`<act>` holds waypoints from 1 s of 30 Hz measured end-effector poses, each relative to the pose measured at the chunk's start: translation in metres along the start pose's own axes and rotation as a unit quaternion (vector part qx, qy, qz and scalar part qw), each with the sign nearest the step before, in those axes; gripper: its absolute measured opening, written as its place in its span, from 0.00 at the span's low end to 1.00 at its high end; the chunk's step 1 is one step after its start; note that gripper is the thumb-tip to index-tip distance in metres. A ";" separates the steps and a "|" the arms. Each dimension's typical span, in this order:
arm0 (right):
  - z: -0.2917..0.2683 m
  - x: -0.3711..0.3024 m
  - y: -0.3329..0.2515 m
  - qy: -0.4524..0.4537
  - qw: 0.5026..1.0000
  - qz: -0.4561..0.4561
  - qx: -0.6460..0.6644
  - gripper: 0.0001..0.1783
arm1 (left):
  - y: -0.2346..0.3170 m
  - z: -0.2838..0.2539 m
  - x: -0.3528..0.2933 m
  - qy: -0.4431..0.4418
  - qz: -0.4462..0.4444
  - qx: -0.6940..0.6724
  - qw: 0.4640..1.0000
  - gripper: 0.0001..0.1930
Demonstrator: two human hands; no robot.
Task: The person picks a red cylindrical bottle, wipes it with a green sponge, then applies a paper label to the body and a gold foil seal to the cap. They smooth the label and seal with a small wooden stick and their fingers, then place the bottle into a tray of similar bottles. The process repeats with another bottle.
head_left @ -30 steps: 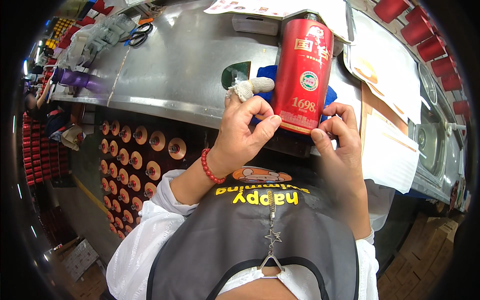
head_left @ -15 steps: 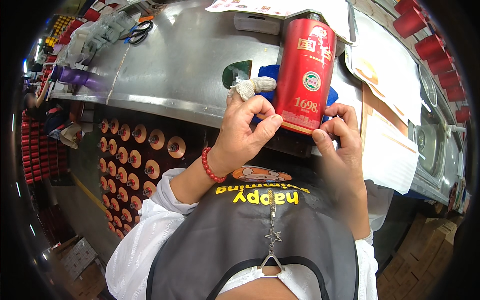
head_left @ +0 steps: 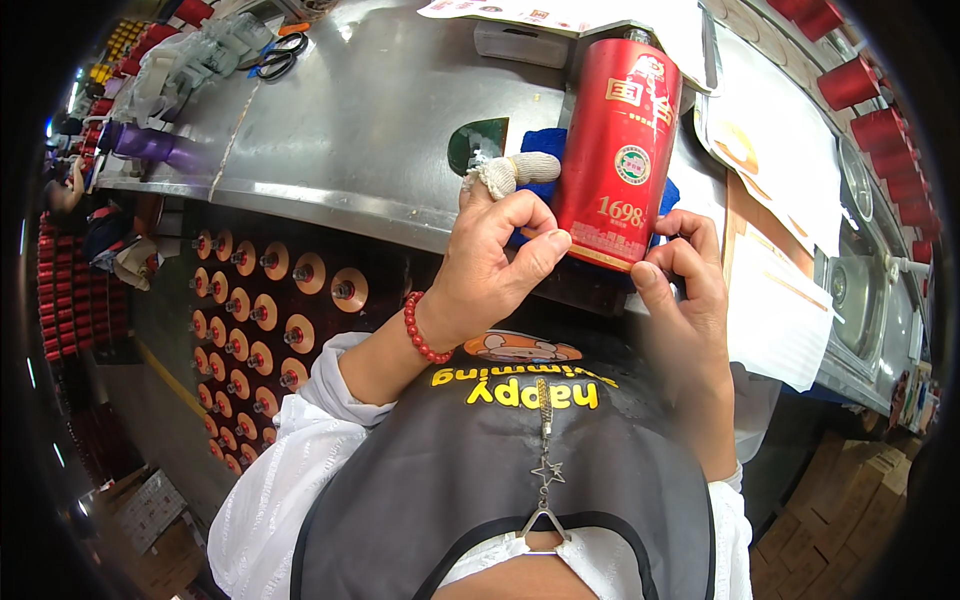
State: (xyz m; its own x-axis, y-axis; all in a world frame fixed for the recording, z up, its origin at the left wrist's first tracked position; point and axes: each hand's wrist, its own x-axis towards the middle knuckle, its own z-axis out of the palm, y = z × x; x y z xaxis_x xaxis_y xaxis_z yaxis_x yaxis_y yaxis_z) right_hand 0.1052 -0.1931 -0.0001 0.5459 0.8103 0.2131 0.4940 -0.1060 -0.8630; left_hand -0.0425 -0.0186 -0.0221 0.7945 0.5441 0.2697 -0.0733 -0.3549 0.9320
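Observation:
A red bottle (head_left: 622, 150) lies on its side on a folded blue cloth (head_left: 541, 145), its base toward me and its neck pointing away. My left hand (head_left: 508, 235) is at the base's left corner, thumb and a bent finger pinched against the edge. A knitted cream finger sleeve (head_left: 525, 170) covers its index finger, which stretches along the bottle's side. At the base's right corner, my right hand (head_left: 688, 268) has its thumb at the bottom rim and curled fingers against the side. A dark green rounded piece (head_left: 477, 146) lies left of the cloth.
Beneath the metal table's (head_left: 350, 120) front edge stand several bottles with orange discs (head_left: 309, 272) round their necks. Black-handled scissors (head_left: 281, 56) lie at the far left. A clear plastic box (head_left: 520, 45) is behind the bottle. Printed paper sheets (head_left: 780, 300) and a sink (head_left: 860, 300) are right.
The view has shifted slightly. Both hands keep their hold at the base, and the bottle appears a little further right in the picture.

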 end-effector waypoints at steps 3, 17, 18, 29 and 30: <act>0.000 0.000 0.000 -0.001 1.000 -0.004 -0.003 0.10 | -0.001 0.000 -0.002 -0.008 -0.014 -0.009 1.000 0.09; -0.001 0.001 -0.004 -0.010 0.999 0.036 -0.029 0.14 | -0.016 -0.005 -0.005 -0.014 -0.047 -0.043 0.998 0.12; 0.000 0.001 -0.003 -0.010 0.999 0.032 -0.028 0.14 | -0.016 -0.006 -0.006 -0.017 -0.061 -0.055 0.997 0.11; 0.002 0.000 -0.001 -0.012 0.999 0.040 -0.010 0.16 | -0.039 -0.001 -0.012 0.044 0.037 0.018 0.998 0.08; 0.003 0.001 -0.001 -0.015 0.999 0.040 -0.008 0.16 | -0.042 -0.002 -0.015 0.068 0.034 0.055 0.996 0.07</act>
State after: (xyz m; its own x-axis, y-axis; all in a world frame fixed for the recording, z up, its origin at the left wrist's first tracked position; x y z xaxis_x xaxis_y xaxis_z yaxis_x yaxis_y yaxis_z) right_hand 0.1029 -0.1910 -0.0001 0.5642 0.8153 0.1303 0.4603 -0.1796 -0.8694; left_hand -0.0523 -0.0101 -0.0643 0.7010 0.6106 0.3685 -0.0524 -0.4712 0.8805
